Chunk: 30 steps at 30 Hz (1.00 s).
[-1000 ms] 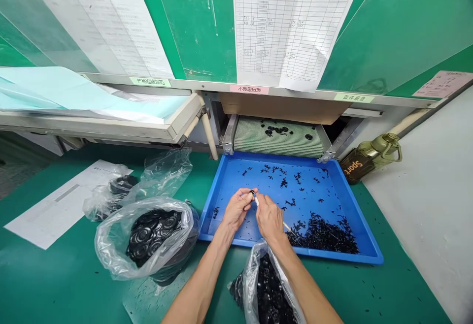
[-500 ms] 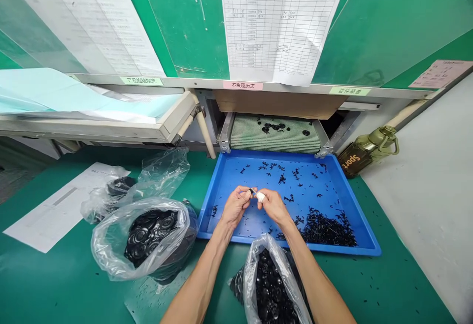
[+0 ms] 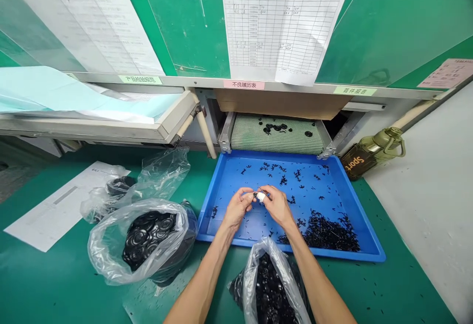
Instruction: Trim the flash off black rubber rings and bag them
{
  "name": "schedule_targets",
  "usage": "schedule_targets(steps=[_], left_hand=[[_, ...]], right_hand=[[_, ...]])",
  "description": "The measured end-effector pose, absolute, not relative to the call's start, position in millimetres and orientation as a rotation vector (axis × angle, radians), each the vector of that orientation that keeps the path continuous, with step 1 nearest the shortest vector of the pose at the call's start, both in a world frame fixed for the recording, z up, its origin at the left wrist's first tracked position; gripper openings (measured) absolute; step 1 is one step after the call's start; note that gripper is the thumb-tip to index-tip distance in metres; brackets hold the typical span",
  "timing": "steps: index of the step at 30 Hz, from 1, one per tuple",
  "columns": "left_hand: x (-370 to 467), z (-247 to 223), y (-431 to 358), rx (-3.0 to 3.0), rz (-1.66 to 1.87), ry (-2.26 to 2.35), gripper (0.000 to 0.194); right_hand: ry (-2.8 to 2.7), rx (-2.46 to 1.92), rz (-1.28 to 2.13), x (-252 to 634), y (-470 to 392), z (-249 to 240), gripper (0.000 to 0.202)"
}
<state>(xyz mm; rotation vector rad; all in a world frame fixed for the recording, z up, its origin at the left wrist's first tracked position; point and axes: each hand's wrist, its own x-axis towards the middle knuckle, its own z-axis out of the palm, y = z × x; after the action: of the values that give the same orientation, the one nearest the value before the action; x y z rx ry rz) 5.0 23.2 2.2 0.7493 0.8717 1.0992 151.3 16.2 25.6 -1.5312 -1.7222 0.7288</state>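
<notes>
Now, hands: your left hand (image 3: 236, 208) and right hand (image 3: 278, 206) meet over the blue tray (image 3: 369, 245), fingertips touching.
Left hand: pinched shut on a small black part (image 3: 254, 195), thumb and forefinger closed on it.
Right hand: curled narrow, a white-wrapped fingertip (image 3: 260, 196) pressed against the same part; whether it also grips something thin, you cannot tell.
Part position: held above the tray's left-centre floor, between both hands, clear of the tray bottom.
Tray: sits on the green counter (image 3: 55, 284); black trimmings (image 3: 325, 233) are heaped at its near right, with loose bits scattered across the rest.
Belt: a green mesh conveyor (image 3: 277, 137) meets the tray's far edge and carries a few black round parts.
Bags: a clear bag of black discs (image 3: 148, 238) lies left of the tray; a second open bag (image 3: 269, 289) lies between your forearms.
Right edge: an olive bottle (image 3: 373, 152) lies on its side past the tray's far right corner.
</notes>
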Motion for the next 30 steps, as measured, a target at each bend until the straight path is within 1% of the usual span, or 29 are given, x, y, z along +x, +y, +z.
schedule_targets(steps=[3,6,9,12,16,21,25,27,30], left_hand=[[5.1,0.5,22.1,0.845,1.091,0.891,0.036],[5.8,0.9,20.3,0.930,1.078,0.925,0.033],[6.5,3.3,16.8,1.025,1.066,0.950,0.027],[7.9,7.6,11.0,1.179,1.071,0.922,0.021],[13.8,13.7,3.8,1.295,1.015,0.816,0.017],[16.9,13.6,8.4,1.030,1.021,0.855,0.026],[8.1,12.0,20.2,0.682,1.158,0.818,0.031],[2.8,12.3,24.8,0.526,1.192,0.792,0.028],[-3.2,13.2,28.9,0.338,1.217,0.771,0.019]], right_hand=[[-1.816,-1.494,0.676,149.8,15.3,28.0,0.026],[-1.980,-1.509,0.538,150.1,8.7,34.7,0.030],[-2.088,-1.537,0.465,153.7,3.6,41.0,0.030],[-2.126,-1.450,0.588,161.0,6.3,43.2,0.025],[-2.064,-1.575,0.718,168.9,14.1,35.9,0.020],[-1.931,-1.701,0.610,177.6,17.6,27.0,0.023],[-1.888,-1.807,0.440,198.2,33.9,41.8,0.021],[-1.855,-1.869,0.347,211.9,51.8,55.8,0.024],[-1.797,-1.952,0.206,231.5,89.4,78.3,0.028]])
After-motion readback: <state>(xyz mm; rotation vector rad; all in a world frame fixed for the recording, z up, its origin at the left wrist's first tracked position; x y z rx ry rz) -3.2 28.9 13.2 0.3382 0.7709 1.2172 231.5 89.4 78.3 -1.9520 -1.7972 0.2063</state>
